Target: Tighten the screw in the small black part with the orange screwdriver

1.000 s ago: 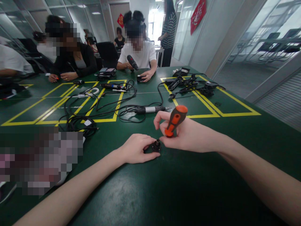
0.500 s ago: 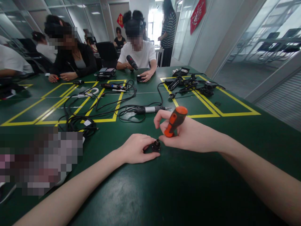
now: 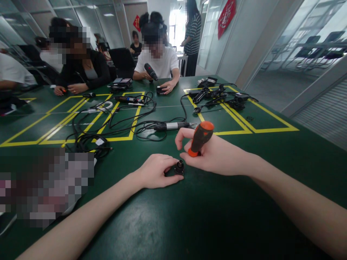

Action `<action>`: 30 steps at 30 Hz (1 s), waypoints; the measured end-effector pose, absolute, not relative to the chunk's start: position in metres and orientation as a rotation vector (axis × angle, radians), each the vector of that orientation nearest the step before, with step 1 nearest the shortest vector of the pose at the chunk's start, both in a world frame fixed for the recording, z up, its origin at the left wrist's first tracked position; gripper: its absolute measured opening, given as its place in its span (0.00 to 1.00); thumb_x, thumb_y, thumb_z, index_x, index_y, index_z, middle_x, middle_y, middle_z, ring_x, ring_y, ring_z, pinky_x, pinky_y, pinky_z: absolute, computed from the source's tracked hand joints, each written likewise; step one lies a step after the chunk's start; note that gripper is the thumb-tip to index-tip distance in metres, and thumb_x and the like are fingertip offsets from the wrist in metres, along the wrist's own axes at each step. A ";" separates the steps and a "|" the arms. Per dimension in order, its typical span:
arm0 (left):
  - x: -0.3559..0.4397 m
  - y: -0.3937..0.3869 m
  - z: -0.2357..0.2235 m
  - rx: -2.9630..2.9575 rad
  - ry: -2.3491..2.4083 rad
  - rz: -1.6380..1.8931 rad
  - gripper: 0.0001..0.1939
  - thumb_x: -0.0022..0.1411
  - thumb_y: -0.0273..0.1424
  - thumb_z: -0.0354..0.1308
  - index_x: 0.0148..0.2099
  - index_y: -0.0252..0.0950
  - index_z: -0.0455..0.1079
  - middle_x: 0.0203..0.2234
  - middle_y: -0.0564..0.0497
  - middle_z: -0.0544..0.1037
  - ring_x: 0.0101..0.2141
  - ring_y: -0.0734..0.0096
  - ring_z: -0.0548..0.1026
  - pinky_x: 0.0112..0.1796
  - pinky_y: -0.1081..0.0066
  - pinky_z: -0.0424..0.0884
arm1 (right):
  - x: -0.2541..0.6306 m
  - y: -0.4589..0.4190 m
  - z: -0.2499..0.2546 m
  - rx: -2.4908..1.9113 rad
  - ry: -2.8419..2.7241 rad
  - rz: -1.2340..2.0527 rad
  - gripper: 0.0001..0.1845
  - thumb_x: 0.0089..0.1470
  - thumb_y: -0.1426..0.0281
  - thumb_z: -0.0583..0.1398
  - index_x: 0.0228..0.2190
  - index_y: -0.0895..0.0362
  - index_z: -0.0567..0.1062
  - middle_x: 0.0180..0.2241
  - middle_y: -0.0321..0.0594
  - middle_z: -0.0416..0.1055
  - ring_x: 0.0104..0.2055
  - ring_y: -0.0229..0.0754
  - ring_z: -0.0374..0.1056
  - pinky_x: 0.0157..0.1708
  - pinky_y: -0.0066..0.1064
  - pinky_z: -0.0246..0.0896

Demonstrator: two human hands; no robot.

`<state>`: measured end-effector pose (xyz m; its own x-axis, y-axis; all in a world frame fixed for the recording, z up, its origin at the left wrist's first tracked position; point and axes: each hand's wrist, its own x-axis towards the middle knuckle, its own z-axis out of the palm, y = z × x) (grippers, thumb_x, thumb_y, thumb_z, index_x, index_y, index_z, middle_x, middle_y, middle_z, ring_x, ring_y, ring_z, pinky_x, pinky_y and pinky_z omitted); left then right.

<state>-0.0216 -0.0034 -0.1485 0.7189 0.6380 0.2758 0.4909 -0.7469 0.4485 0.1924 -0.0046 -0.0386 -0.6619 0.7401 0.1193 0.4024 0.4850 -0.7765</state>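
A small black round part [image 3: 179, 167] stands on the green table [image 3: 206, 216] in front of me. My left hand [image 3: 155, 171] pinches it from the left with thumb and fingers. My right hand [image 3: 208, 153] is closed round a screwdriver [image 3: 200, 138] with an orange and black handle. The handle points up and to the right, and its lower end sits just above the part. The screwdriver's shaft is hidden by my fingers.
A grey and black powered tool [image 3: 170, 126] lies among tangled black cables [image 3: 108, 122] just beyond my hands. Yellow tape lines [image 3: 255, 129] mark boxes on the table. More black tools and cables [image 3: 219, 96] lie at the far right. Other people sit at the far side.
The screwdriver handle has turned a little in my right hand, and the view has shifted slightly. My left hand stays on the black part.
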 end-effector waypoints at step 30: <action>-0.021 -0.003 -0.149 2.598 0.864 0.598 0.17 0.66 0.41 0.64 0.30 0.37 0.66 0.21 0.57 0.69 0.24 0.73 0.69 0.27 0.71 0.58 | 0.190 -0.006 -0.039 -0.979 -2.321 0.969 0.08 0.49 0.77 0.61 0.33 0.56 0.70 0.27 0.29 0.64 0.26 0.34 0.59 0.27 0.27 0.55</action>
